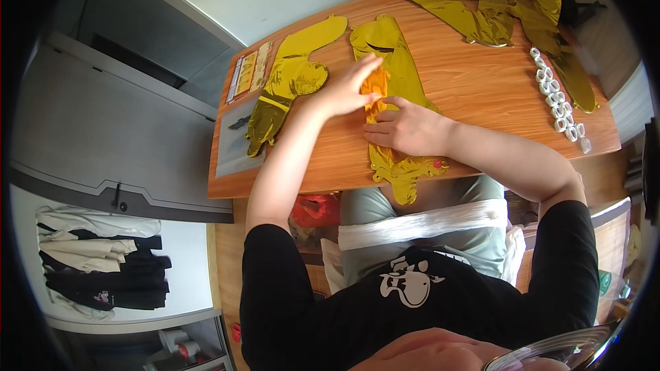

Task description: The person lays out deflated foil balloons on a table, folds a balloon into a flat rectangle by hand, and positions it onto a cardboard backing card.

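A flat, uninflated gold foil balloon [408, 81] lies lengthwise before me on the wooden table, its lower end hanging slightly over the front edge. Part of it is folded into a narrow strip that looks orange in its reflections. My left hand [344, 93] rests over the strip's left side, fingers stretched out and thumb apart. Just below and to the right, my right hand [418, 128] has bent fingers closed on the foil; its fingertips are at the strip's left edge. A small red spot [437, 163] shows near the balloon's lower end.
Another flat gold foil balloon [285, 75] lies left, by a printed card [247, 72] and a clear plastic sheet [237, 144]. More gold foil [474, 10] spreads over the far right. Several small white rings [555, 96] line the table's right side. A white cloth roll [423, 225] crosses my lap.
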### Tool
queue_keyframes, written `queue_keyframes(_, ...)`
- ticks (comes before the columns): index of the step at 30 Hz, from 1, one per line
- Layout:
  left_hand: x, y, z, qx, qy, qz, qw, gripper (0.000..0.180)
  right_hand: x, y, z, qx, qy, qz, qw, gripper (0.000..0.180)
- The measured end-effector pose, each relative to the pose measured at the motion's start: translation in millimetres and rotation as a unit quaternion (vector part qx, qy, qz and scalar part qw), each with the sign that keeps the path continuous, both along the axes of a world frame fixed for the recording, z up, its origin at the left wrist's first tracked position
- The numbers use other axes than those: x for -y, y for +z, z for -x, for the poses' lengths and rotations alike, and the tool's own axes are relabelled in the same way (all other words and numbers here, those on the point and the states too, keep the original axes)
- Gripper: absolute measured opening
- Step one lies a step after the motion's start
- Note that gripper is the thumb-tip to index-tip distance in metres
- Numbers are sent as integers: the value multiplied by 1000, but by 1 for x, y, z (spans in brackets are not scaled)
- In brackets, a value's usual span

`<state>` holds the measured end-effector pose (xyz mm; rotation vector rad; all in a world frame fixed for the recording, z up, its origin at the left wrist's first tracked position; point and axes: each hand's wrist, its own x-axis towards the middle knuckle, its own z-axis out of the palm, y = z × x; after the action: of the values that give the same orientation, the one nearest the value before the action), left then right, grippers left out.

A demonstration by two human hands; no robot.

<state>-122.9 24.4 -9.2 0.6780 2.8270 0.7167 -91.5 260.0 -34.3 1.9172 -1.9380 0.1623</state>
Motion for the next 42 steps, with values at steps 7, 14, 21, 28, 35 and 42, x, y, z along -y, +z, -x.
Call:
queue_keyframes(7, -8, -25, -10, -70, -14, 100, 992, 64, 5, 6, -1, 23, 12, 1, 1000, 38)
queue_keyframes(14, -14, -28, -12, -131, -38, 182, 974, 72, 2, 4, 4, 61, 54, 64, 995, 34)
queue_keyframes(21, -15, -34, -12, -123, -18, 164, 979, 84, -16, 21, 33, 170, -310, 132, 926, 28)
queue_keyframes(28, -9, -38, -9, -134, -13, 123, 983, 85, -20, 7, 63, 173, -348, 61, 919, 20)
queue_keyframes(35, -11, -36, -13, -145, -14, 135, 980, 87, -17, 13, 60, 215, -364, 55, 905, 26)
queue_keyframes(42, -16, -36, -12, -148, 2, 158, 976, 95, -14, 17, 53, 341, -311, 78, 884, 40)
